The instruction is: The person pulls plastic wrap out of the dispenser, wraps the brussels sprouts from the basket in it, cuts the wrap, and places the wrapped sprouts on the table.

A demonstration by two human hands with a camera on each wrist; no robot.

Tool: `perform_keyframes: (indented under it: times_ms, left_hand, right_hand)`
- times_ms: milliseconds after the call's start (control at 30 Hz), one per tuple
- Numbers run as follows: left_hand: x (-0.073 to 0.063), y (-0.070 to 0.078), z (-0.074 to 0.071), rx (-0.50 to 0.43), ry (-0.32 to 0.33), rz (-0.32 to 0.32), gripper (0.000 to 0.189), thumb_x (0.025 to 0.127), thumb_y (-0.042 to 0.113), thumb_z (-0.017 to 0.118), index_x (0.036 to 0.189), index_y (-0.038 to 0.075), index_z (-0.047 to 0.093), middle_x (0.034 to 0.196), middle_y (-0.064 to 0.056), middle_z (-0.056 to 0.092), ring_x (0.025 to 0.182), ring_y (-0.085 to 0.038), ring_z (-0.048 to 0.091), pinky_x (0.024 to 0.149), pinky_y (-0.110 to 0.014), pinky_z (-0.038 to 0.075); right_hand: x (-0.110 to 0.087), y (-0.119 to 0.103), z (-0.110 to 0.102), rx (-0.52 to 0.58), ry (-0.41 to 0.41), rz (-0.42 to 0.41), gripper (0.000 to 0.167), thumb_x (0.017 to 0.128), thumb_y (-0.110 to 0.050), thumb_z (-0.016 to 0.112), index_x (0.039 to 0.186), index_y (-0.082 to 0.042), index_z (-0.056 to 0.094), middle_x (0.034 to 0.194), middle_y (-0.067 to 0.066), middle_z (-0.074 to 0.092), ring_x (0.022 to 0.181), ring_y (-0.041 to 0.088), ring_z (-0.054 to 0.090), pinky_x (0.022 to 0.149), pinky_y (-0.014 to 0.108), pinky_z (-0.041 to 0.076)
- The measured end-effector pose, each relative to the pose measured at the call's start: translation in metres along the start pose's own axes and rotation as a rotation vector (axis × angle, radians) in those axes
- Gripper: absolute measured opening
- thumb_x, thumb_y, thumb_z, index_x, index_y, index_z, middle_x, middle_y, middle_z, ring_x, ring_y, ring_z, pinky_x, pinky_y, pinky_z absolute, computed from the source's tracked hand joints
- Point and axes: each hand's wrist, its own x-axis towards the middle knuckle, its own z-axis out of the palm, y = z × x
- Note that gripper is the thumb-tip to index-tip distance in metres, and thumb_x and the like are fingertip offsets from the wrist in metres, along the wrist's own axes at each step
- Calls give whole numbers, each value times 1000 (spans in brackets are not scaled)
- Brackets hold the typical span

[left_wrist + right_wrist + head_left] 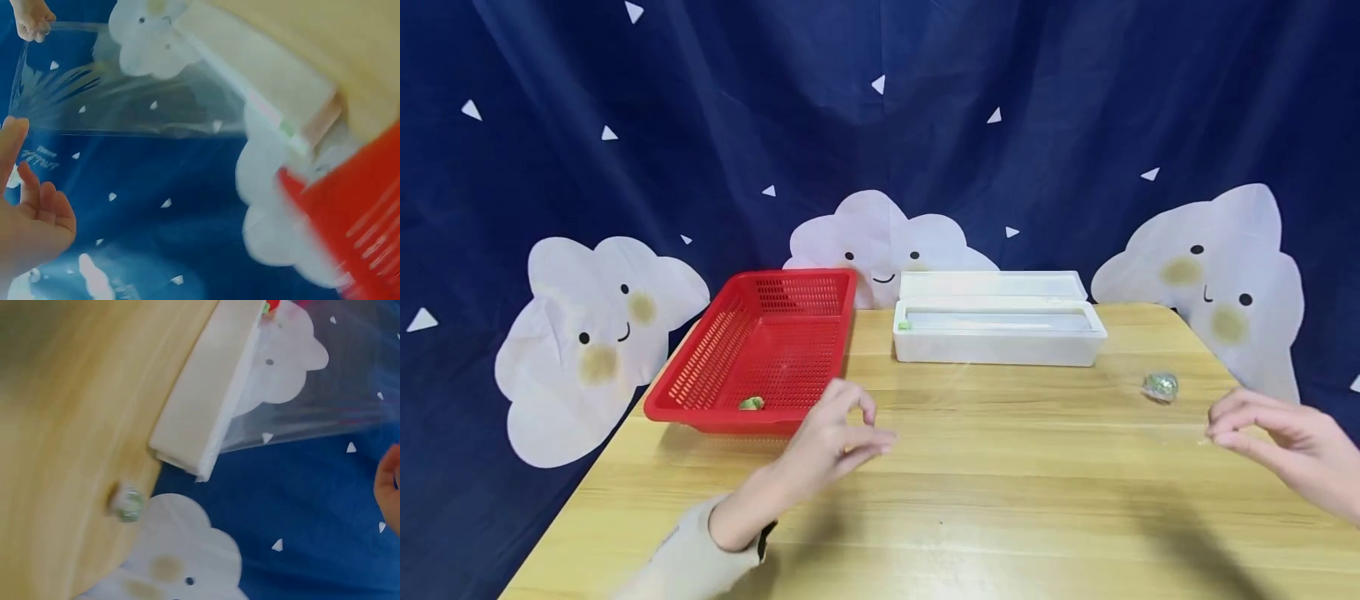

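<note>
From the head view, the left grip point(831, 437) and the right grip point(1292, 437) are held well apart above the desk point(1000, 517), each closed to a pinch, with thumb and finger brought together; the film between them can hardly be made out there. A pale sleeve point(692, 550) is worn on the left arm. Beside the left grip a red basket point(718, 414) is seen, with a small green piece point(751, 403) inside, near its front wall. Farther back, a long white box point(1000, 348) is set with its lid point(992, 285) raised. A small green ball point(1161, 387) is placed on the desk near the right grip. Behind everything, a blue curtain point(820, 92) printed with clouds is hung. In the left wrist view, the clear film point(150, 94) is shown plainly: one corner is pinched by the left grip, another by the right, and creases are drawn between them. In the right wrist view, the film is seen beside the white box, but the right grip is cut off by the frame, so its hold cannot be told from there.
</note>
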Motion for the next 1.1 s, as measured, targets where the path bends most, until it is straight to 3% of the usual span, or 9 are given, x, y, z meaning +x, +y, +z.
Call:
perform_keyframes:
  times_ms: [167, 267, 367, 533, 833, 1000, 1100]
  left_hand:
    - [-28, 11, 16, -2, -176, -59, 8, 81, 22, 67, 80, 20, 75, 89, 4, 47, 89, -15, 43, 75, -26, 41]
    - [-38, 13, 23, -14, -312, -108, 8, 77, 21, 71, 84, 23, 75, 96, 5, 48, 95, -13, 43, 80, -26, 41]
    - [-46, 13, 28, -18, -413, -116, 10, 77, 23, 71, 86, 25, 75, 103, 6, 50, 101, -12, 42, 85, -28, 41]
    - [-61, 14, 40, -7, -504, -107, 10, 77, 26, 71, 86, 26, 74, 109, 6, 54, 105, -11, 42, 88, -30, 42]
    - [-82, 14, 51, -38, -643, -182, 20, 79, 33, 67, 97, 26, 72, 120, 4, 54, 109, -12, 41, 90, -34, 40]
    - [-85, 14, 51, -20, -752, -167, 32, 81, 41, 63, 109, 27, 67, 128, 3, 51, 112, -14, 40, 90, -37, 40]
    - [-84, 13, 49, -1, -848, -139, 42, 81, 46, 61, 118, 26, 62, 133, 2, 49, 114, -17, 40, 93, -38, 39]
  right_hand:
    - [-27, 8, 4, -62, -162, 96, 25, 78, 16, 56, 90, -4, 64, 86, 2, 59, 82, 9, 50, 70, 16, 37]
    - [-39, 15, 8, -86, -230, 149, 38, 72, 24, 55, 90, -9, 63, 86, -1, 58, 79, 7, 50, 67, 17, 37]
    - [-49, 22, 14, -77, -279, 177, 46, 68, 28, 55, 90, -12, 61, 84, -3, 57, 76, 6, 50, 63, 19, 36]
    - [-64, 34, 29, -29, -344, 195, 43, 68, 25, 57, 88, -13, 60, 81, -2, 55, 73, 7, 49, 60, 20, 35]
    - [-84, 54, 49, -209, -373, 192, 35, 68, 14, 66, 85, -17, 63, 80, -7, 57, 72, 0, 52, 60, 13, 37]
    - [-94, 57, 49, -234, -490, 317, 19, 78, 1, 65, 94, -9, 68, 91, -7, 59, 80, 0, 55, 59, 14, 41]
    - [-95, 55, 47, -255, -557, 383, 19, 82, -7, 64, 100, -3, 67, 96, -5, 58, 85, -1, 54, 58, 18, 43]
